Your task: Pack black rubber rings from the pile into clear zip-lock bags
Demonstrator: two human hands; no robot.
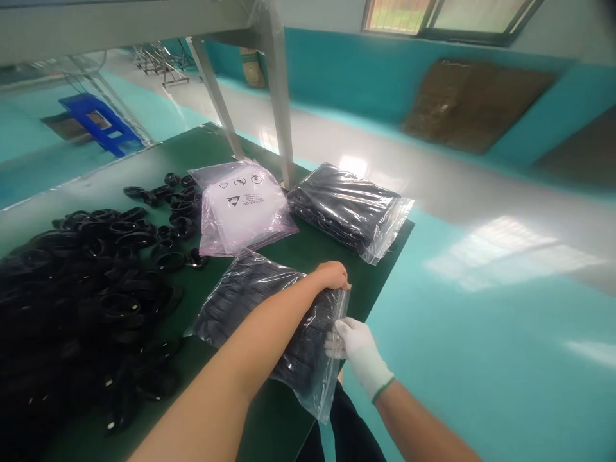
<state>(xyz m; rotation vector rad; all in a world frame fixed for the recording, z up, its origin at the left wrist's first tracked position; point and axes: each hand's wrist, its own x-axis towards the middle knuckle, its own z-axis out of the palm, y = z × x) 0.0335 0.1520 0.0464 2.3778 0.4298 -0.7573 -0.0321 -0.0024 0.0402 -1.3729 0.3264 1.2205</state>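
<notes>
Item one: a clear zip bag (257,279), stuffed with black pieces, is lying flat on the green table (312,247), its zip end reaching toward the near edge. From where I am standing, the bag is resting under the left forearm and between the two hands at its mouth.

Item two: the left hand (332,276), bare, is curling its fingers closed and pinching the zip strip at the far corner.

Item three: the right hand (359,346), in a white glove with a green cuff, is gripping the same strip nearer the middle, its fingers showing through the plastic.

Item four: a second bag (344,205) of black goods is lying beyond the left hand, well clear of it.

Item five: a pinkish bag (245,208), printed "ATTENTION", is lying just beside the second bag, holding something white.

Item six: a heap of black rings (91,247) is spreading across the table's far side from the gloved hand.

Sundries: a blue stool (101,125) is standing behind the table; a cardboard sheet (476,106) is leaning on the wall.
</notes>
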